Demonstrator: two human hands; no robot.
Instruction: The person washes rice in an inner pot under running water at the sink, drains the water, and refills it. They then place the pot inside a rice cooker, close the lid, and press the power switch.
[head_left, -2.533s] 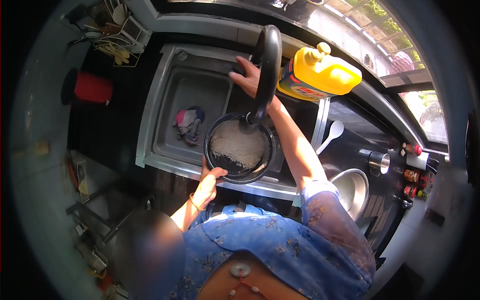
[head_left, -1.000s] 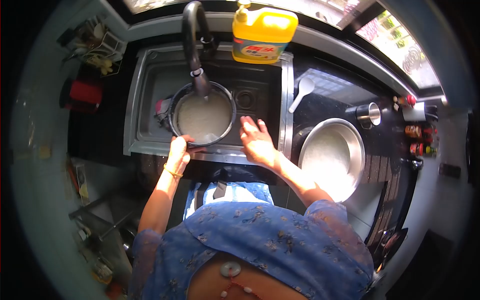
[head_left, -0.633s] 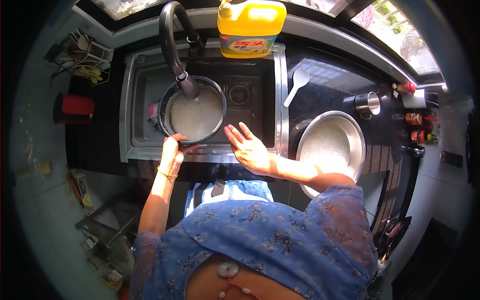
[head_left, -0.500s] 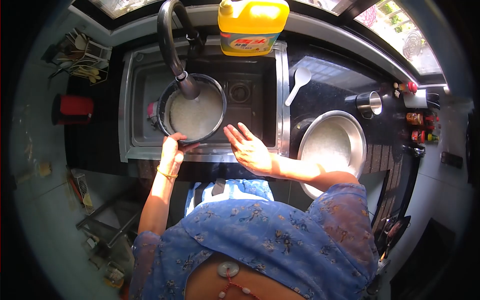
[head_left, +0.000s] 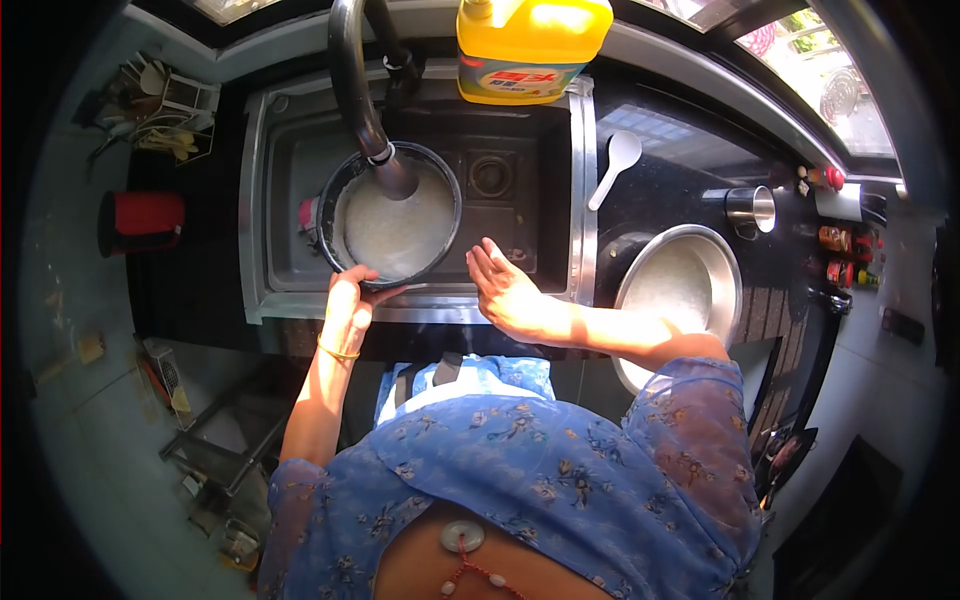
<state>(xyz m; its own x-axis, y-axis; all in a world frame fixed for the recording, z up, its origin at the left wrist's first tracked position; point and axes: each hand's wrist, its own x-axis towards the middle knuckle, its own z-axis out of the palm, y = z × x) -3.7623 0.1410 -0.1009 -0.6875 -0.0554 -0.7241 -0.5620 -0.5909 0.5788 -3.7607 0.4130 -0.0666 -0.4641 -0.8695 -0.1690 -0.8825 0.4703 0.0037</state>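
Observation:
A dark round pot [head_left: 457, 218] sits in the left part of the sink, with cloudy whitish water and what looks like rice [head_left: 395, 238] inside. Its near rim is gripped by my left hand [head_left: 350, 298], thumb over the edge and fingers beneath. The head of a black faucet [head_left: 352, 85] hangs over the pot's mouth. To the right of the pot, apart from it, my right hand [head_left: 506, 298] holds nothing; its fingers are stretched out above the sink's front edge.
The sink [head_left: 582, 235] has a metal rim. Behind it stands a yellow jug [head_left: 525, 60]. On the right counter are a white rice paddle [head_left: 614, 165], a steel cup [head_left: 750, 208], a large metal basin [head_left: 728, 265] partly behind my forearm, and several jars. A red container [head_left: 142, 222] stands left.
The liquid in the pot looks fuller and cloudier, covering the grains more. My right hand has turned slightly, its fingers closer together. The left hand keeps its hold; the whole view has shifted a little.

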